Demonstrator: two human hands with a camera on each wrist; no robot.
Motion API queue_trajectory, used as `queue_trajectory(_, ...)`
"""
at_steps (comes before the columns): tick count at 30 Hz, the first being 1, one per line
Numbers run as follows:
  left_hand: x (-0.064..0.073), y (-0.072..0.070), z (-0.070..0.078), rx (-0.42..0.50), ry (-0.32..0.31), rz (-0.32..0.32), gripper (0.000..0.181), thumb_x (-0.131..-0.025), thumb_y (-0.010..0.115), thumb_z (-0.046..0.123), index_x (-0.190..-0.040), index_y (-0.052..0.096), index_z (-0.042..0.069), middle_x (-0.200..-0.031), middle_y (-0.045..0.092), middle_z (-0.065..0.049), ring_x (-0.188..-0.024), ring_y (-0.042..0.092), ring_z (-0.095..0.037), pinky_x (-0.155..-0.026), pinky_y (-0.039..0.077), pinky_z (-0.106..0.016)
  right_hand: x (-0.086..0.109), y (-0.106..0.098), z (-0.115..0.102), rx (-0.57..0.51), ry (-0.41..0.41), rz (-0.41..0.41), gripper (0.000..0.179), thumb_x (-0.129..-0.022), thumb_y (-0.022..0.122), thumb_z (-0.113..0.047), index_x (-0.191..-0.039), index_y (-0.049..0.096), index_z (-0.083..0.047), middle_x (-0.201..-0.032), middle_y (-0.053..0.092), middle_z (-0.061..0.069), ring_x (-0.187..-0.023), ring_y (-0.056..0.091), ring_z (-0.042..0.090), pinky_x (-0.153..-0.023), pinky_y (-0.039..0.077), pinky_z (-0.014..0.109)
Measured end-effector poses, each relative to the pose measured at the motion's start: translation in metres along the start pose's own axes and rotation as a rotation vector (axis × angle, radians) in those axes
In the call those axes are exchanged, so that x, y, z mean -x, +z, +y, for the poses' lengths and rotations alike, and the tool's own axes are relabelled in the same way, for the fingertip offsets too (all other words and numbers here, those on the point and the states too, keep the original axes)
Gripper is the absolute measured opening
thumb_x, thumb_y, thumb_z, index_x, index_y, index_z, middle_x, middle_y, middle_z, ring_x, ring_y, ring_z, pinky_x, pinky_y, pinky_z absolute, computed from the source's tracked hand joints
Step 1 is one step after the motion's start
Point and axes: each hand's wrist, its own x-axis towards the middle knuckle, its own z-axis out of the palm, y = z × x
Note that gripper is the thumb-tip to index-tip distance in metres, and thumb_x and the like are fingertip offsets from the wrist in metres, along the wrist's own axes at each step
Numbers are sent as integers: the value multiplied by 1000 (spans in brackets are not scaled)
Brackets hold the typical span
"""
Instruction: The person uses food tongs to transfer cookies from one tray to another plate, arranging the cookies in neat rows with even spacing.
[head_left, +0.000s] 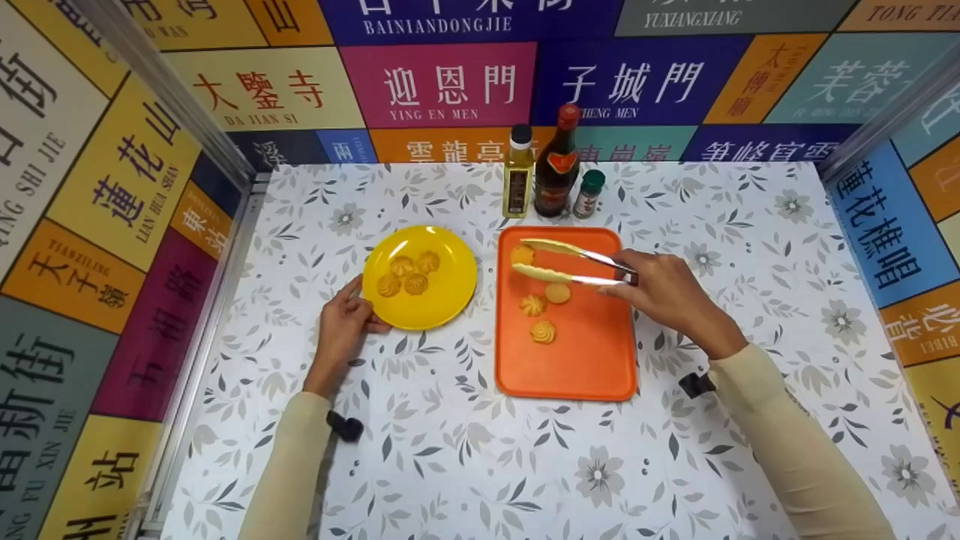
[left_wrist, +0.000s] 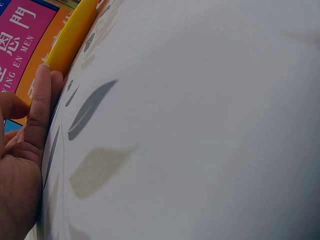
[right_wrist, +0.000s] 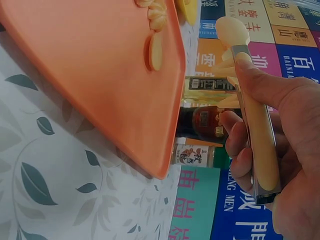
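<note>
My left hand (head_left: pixel 346 311) is at the left edge of a round yellow plate (head_left: pixel 450 300) with several swirled cookies (head_left: pixel 403 265) on it. In the left wrist view, straight fingers (left_wrist: pixel 40 100) touch the plate's rim. Over an orange tray (head_left: pixel 570 367), my right hand (head_left: pixel 664 289) grips metal tongs (head_left: pixel 600 281) with pale yellow tips. The tongs' arms are spread, and a cookie (head_left: pixel 523 255) at the tray's upper left lies between their tips in the head view. Below it on the tray are an overturned cookie (head_left: pixel 556 292) and two swirled cookies (head_left: pixel 543 332).
Behind the tray stand an oil bottle (head_left: pixel 517 176), a dark bottle with a red cap (head_left: pixel 556 172) and a small green-capped shaker (head_left: pixel 589 195). Panels with printed characters (head_left: pixel 450 82) enclose the back and sides of the floral-covered table (head_left: pixel 450 450).
</note>
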Motion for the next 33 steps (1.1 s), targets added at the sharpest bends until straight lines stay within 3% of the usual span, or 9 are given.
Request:
queue_trajectory(15,-2,1,0,12,-28,9,63,-107,58,1,-168,46,8,-91,72,-21,-72,78,-27,-71,71,-40,-21,10,-6,-33,9,-56,37,-96,88,-31,-116,75,-2,-78,65,4,-64,53,21,-61,42,36)
queue_trajectory(26,-2,2,0,31,0,-4,61,-108,57,-1,-168,45,5,-88,70,-19,-70,77,-27,-69,71,-41,-37,18,-13,-23,12,-89,49,-96,88,-36,-127,76,-1,-89,75,11,-69,63,24,-61,51,38)
queue_trajectory(33,-2,-1,-1,20,-17,-8,60,-109,56,-1,-168,44,6,-88,69,-19,-72,79,-28,-72,71,-40,-48,24,-17,-40,6,-129,48,-97,88,-31,-132,75,0,-97,79,12,-73,70,25,-65,58,42)
